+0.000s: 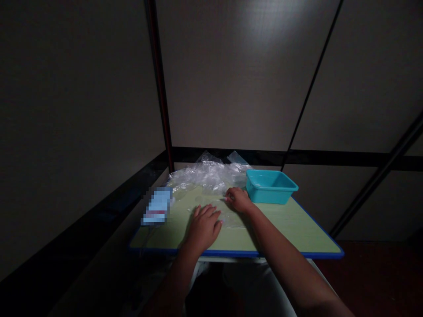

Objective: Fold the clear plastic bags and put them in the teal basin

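Observation:
My left hand (pixel 205 224) lies palm down on the green table (pixel 280 226), its fingers spread at the left edge of a flat clear plastic bag (pixel 233 218). Over the bag's far side, my right hand (pixel 236 199) has its fingers curled together near the tabletop. Something small and pale shows at those fingertips, too small to name. Beyond both hands a crumpled heap of clear plastic bags (pixel 211 174) spreads along the back of the table.
A turquoise basket (pixel 271 195) stands at the back right, close beside my right hand. At the left edge lies a blurred light-blue object (pixel 157 206). Panelled walls (pixel 231 88) rise behind and to the left of the table.

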`<action>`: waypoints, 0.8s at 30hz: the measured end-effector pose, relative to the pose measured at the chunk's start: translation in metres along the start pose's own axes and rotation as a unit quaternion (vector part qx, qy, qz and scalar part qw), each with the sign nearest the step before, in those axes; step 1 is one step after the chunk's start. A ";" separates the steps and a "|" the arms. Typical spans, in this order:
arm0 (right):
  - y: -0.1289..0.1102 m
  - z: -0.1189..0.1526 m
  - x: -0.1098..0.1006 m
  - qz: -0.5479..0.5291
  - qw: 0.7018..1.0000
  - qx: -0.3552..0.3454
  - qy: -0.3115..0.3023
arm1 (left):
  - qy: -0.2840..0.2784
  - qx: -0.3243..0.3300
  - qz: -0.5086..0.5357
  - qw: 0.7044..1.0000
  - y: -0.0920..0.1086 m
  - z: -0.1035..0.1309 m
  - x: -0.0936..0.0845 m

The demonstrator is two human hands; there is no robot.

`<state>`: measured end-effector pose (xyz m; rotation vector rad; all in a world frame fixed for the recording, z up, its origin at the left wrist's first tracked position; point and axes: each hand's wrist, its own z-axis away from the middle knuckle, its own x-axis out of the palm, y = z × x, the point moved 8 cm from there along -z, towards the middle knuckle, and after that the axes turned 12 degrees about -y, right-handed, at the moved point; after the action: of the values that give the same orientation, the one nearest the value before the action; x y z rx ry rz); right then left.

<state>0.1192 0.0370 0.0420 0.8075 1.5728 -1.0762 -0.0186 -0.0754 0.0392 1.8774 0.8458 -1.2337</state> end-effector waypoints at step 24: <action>-0.050 0.143 0.020 0.003 0.995 -0.096 -0.037 | -0.068 0.065 0.074 0.993 0.004 0.033 0.004</action>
<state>0.1222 -0.1144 0.0233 0.6345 1.5837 -0.9237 -0.0293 -0.1052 0.0271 1.8959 0.5547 -1.3322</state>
